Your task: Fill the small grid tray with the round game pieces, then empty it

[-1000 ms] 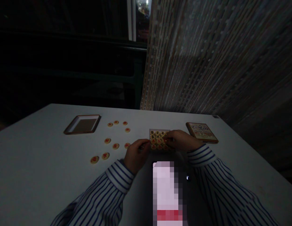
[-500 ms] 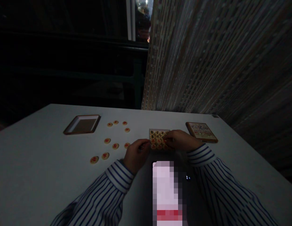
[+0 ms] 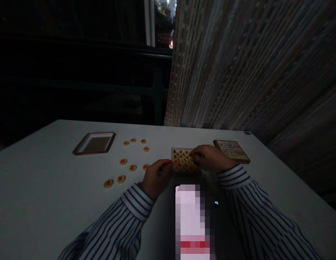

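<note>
- Left hand (image 3: pixel 157 177) curled, fingers (image 3: pixel 168 165) against the left edge of the small wooden tray (image 3: pixel 181 148); firmness of any grip impossible to tell.
- Right hand (image 3: pixel 208 158) arched, fingertips (image 3: pixel 196 154) resting on the right side of the round xiangqi pieces (image 3: pixel 181 159); hold on any single piece impossible to tell.
- Small tray between both hands on the pale desk (image 3: pixel 48 173), pieces packed inside in close rows.
- Nine loose xiangqi pieces (image 3: pixel 132 167) scattered left of the tray, the nearest just beside the left hand.
- Brown-rimmed square tray (image 3: pixel 94 143) farther left, well apart from both hands.
- Printed box lid (image 3: pixel 231 151) just beyond the right hand.
- Pale pixelated object (image 3: pixel 191 216) at the near desk edge, too blurred to identify.
- Blue-striped shirt sleeves (image 3: pixel 232 177) on both forearms.
</note>
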`<state>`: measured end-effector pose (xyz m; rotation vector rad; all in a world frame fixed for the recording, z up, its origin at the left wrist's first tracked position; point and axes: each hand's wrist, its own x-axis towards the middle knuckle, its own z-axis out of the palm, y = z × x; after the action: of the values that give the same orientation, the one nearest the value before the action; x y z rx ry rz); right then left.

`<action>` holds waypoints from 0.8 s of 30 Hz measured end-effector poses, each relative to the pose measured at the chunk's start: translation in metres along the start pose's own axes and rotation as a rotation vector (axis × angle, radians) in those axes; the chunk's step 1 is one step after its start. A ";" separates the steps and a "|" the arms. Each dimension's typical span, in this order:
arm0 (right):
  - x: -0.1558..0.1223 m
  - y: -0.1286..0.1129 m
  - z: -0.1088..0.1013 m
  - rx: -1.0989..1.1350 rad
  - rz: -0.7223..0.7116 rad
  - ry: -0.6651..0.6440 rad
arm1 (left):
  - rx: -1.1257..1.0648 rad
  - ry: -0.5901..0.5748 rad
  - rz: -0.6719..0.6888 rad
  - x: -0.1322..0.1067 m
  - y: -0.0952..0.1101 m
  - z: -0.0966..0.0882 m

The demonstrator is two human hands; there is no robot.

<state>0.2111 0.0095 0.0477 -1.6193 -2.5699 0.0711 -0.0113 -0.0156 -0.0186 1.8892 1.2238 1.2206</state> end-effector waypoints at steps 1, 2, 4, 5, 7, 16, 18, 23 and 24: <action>0.000 0.000 0.000 -0.007 0.009 0.016 | -0.002 -0.003 -0.005 0.000 0.001 0.000; 0.000 0.000 -0.001 -0.012 0.015 0.026 | -0.004 -0.004 -0.009 0.000 0.001 -0.001; 0.000 0.000 -0.002 -0.015 0.027 0.042 | -0.007 -0.001 -0.013 0.000 0.003 -0.001; 0.000 -0.001 -0.002 -0.014 0.036 0.051 | -0.006 -0.001 -0.013 0.000 0.003 -0.001; 0.000 -0.002 -0.004 -0.016 0.056 0.069 | 0.000 -0.005 -0.007 0.000 0.002 -0.001; 0.000 -0.007 -0.007 -0.037 0.089 0.102 | 0.024 -0.053 0.046 -0.003 -0.007 0.004; 0.000 -0.008 -0.007 -0.049 0.095 0.103 | 0.037 -0.068 0.060 -0.003 -0.006 0.003; 0.001 -0.010 -0.006 -0.057 0.088 0.082 | 0.056 -0.065 0.100 -0.002 -0.005 0.003; 0.001 -0.011 -0.006 -0.058 0.088 0.084 | 0.060 -0.065 0.103 -0.002 -0.005 0.002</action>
<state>0.2016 0.0059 0.0552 -1.7168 -2.4605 -0.0638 -0.0115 -0.0150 -0.0248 2.0425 1.1534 1.1770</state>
